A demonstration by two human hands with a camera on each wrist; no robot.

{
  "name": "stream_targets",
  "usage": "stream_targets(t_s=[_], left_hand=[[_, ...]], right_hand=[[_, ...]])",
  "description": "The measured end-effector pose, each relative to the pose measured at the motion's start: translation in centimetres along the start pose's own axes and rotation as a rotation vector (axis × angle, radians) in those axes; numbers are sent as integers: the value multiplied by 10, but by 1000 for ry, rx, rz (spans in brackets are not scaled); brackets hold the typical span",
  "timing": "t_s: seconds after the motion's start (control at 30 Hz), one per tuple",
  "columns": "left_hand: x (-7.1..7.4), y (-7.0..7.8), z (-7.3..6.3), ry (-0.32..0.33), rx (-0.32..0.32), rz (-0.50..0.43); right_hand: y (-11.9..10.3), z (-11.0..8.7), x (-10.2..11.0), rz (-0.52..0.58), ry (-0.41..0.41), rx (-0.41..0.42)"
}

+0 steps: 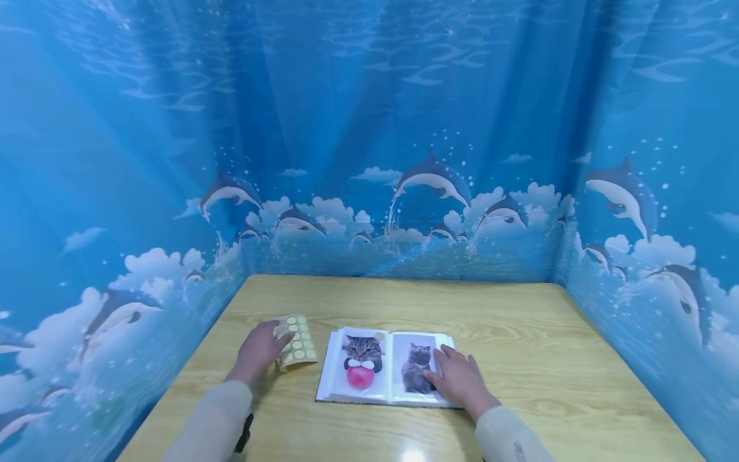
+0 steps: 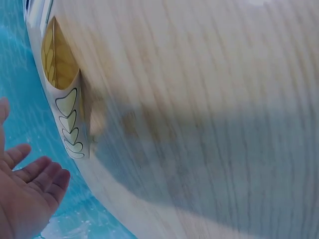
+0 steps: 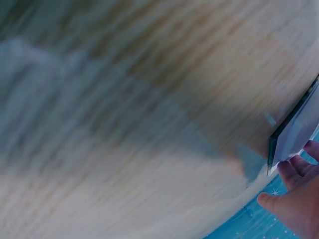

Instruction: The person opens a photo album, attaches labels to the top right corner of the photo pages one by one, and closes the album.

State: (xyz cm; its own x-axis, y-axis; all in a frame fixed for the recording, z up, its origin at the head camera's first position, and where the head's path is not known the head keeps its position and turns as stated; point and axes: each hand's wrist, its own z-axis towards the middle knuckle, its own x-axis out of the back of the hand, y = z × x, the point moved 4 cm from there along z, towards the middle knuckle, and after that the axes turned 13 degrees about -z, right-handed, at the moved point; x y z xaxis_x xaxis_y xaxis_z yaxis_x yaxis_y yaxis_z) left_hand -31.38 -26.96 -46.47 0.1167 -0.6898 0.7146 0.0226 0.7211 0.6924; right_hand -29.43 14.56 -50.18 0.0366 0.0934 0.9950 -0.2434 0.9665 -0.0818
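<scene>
A photo album (image 1: pixel 331 378) lies spread on the table. Its left page shows a tabby cat photo (image 1: pixel 364 359) with a pink ball and a small round sticker (image 1: pixel 378 337) near the top; the right page has a grey cat photo (image 1: pixel 412 372). My right hand (image 1: pixel 462 380) rests on that right page, fingers extended over its outer edge. To the album's left is a curled sheet of round yellow stickers (image 1: pixel 299 340), with hearts printed on the strip (image 2: pixel 67 107) visible in the left wrist view. My left hand (image 1: pixel 262 351) is beside the sheet, fingers loose, gripping nothing.
The wooden table (image 1: pixel 519 333) runs back to a blue curtain (image 1: pixel 346 128) printed with dolphins, which encloses it at the back and both sides. A dark band (image 1: pixel 245 433) is at the left wrist.
</scene>
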Motion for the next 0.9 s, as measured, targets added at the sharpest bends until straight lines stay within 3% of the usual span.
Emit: stream_targets(t_s=[0.3, 0.63, 0.9], left_hand=[[6, -10, 6, -5, 165, -1], [11, -20, 1, 16, 231, -58], [4, -18, 0, 27, 276, -99]], right_hand=[[-3, -1, 0, 15, 4, -4], [-3, -1, -1, 9, 4, -2], [-1, -2, 0, 10, -13, -21]])
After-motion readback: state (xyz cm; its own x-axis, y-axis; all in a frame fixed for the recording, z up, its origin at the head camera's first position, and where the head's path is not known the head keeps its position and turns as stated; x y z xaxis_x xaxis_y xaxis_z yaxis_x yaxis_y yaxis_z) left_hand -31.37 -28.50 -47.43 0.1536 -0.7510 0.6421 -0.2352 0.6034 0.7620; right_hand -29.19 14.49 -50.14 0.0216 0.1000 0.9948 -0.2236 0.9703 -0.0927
